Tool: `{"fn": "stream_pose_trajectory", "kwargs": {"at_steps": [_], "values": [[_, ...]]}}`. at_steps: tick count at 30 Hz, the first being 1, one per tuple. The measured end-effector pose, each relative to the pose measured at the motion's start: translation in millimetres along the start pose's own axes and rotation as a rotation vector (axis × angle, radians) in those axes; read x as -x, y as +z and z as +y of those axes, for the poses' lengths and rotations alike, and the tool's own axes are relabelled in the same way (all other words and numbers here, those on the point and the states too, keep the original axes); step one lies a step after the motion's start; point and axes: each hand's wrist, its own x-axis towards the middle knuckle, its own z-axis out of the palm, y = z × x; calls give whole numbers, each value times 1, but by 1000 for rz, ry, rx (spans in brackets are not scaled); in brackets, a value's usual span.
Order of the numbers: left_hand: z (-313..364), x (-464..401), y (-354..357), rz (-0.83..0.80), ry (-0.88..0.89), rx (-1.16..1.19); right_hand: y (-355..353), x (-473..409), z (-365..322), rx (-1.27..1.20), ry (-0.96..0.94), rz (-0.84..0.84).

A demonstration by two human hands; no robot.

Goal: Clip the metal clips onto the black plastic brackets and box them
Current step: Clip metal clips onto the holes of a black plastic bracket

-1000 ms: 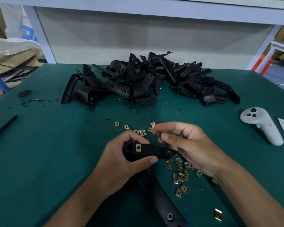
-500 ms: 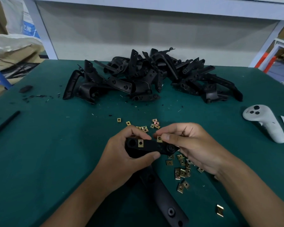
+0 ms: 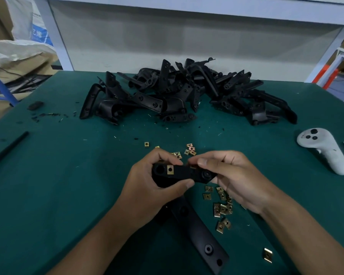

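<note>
My left hand (image 3: 147, 187) grips a black plastic bracket (image 3: 185, 173) just above the green table, thumb underneath and fingers over the top. One brass clip (image 3: 170, 169) sits on the bracket near its left end. My right hand (image 3: 232, 175) pinches a second brass clip (image 3: 193, 166) against the bracket's upper edge, mostly hidden by thumb and forefinger. The bracket's long arm (image 3: 199, 231) runs down toward me. Loose brass clips (image 3: 222, 207) lie below my right hand, and more clips (image 3: 190, 149) lie behind my hands.
A heap of black brackets (image 3: 187, 94) fills the table's far middle. A white handheld controller (image 3: 324, 151) lies at the right. A black rod (image 3: 7, 149) lies at the left edge, with a small black block (image 3: 35, 105) and plastic shavings beyond it. No box is in view.
My right hand brought a clip down from above onto the bracket's top edge and now presses it there. My left hand kept its hold on the bracket.
</note>
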Motion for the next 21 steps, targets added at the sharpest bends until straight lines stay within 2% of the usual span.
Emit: {"fn": "stream_pose_trajectory", "kwargs": {"at_steps": [12,15,21], "values": [[-4,0,-1,18,0,-7,4,7,-5,330,-213,43],[-2,-1,-2,23,10,6,6,8,-3,312,-301,19],[2,-3,-5,-27,-70,156,5,6,5,467,-481,68]]}}
